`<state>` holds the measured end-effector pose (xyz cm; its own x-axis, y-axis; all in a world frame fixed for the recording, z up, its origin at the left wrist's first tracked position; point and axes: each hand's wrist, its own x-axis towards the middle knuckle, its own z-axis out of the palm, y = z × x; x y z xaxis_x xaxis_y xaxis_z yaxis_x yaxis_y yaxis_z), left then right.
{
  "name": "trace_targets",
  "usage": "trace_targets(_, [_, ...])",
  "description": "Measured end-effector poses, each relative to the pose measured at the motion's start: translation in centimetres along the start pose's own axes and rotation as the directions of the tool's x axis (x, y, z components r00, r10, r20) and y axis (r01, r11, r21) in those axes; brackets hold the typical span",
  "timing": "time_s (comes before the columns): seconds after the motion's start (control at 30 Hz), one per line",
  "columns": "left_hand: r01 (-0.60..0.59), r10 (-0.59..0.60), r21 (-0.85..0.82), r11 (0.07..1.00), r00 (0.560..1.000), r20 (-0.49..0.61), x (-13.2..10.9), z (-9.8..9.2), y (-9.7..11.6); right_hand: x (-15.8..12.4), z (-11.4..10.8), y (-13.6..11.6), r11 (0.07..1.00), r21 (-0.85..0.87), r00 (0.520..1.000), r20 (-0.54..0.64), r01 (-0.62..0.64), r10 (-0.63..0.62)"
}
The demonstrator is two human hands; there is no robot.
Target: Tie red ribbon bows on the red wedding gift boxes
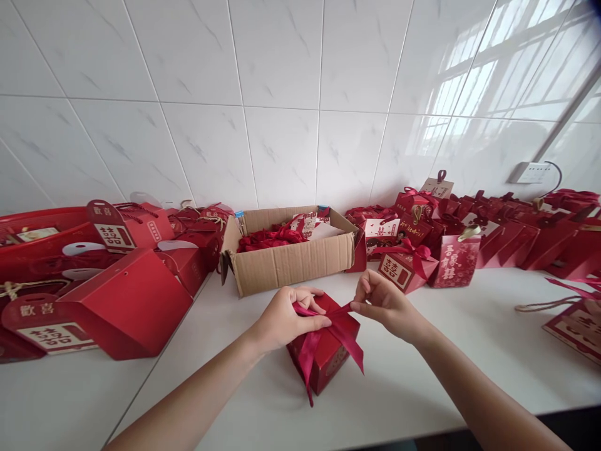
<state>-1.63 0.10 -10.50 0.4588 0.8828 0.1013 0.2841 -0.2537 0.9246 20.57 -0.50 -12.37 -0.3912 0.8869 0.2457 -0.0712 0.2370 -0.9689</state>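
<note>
A small red gift box (328, 363) sits on the white counter (422, 382) just in front of me. A dark red satin ribbon (345, 335) crosses its top and hangs down its front. My left hand (288, 316) rests on the box's top left and pinches one end of the ribbon. My right hand (382, 300) pinches the other end at the box's top right. The ribbon runs taut between the two hands.
An open cardboard box (291, 263) with red ribbons and cards stands behind the gift box. Large red boxes (126, 300) pile up at the left. Several small red gift bags and boxes (455, 257) line the tiled wall at the right. A wall socket (533, 172) is at the far right.
</note>
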Motion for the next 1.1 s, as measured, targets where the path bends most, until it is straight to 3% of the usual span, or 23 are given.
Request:
trace_targets(0.17, [0.024, -0.017, -0.139, 0.990, 0.998, 0.055, -0.1, -0.5, 0.1, 0.1, -0.3, -0.7, 0.999, -0.028, 0.998, 0.055, -0.037, 0.039])
trace_targets(0.27, [0.025, -0.018, -0.218, 0.976, 0.999, 0.035, -0.1, -1.0, 0.0, 0.2, -0.8, -1.1, 0.996, -0.068, 0.991, 0.110, -0.063, 0.070])
trace_targets(0.4, [0.088, -0.067, -0.310, 0.947, 0.995, 0.080, 0.0, -1.6, -0.4, 0.5, -1.2, -1.8, 0.968, -0.241, 0.997, 0.015, -0.067, 0.072])
trace_targets(0.5, [0.117, -0.080, -0.393, 0.912, 0.991, 0.110, 0.1, -1.7, -0.6, 0.9, -0.3, -2.6, 0.898, -0.440, 0.999, -0.037, -0.018, 0.002])
trace_targets(0.63, [0.102, -0.072, -0.459, 0.883, 0.994, 0.083, 0.1, -1.5, -0.6, 1.6, 2.1, -3.4, 0.742, -0.657, 0.991, 0.067, 0.134, -0.120])
trace_targets(0.77, [0.117, -0.088, -0.464, 0.878, 0.993, 0.085, 0.0, -1.5, -0.6, 2.3, 3.5, -3.4, 0.613, -0.765, 0.979, 0.172, 0.200, -0.106])
trace_targets(1.1, [0.113, -0.116, -0.317, 0.942, 0.993, 0.011, 0.3, -1.2, -1.4, 2.1, 3.8, -4.1, 0.519, -0.803, 0.953, 0.290, 0.293, -0.089])
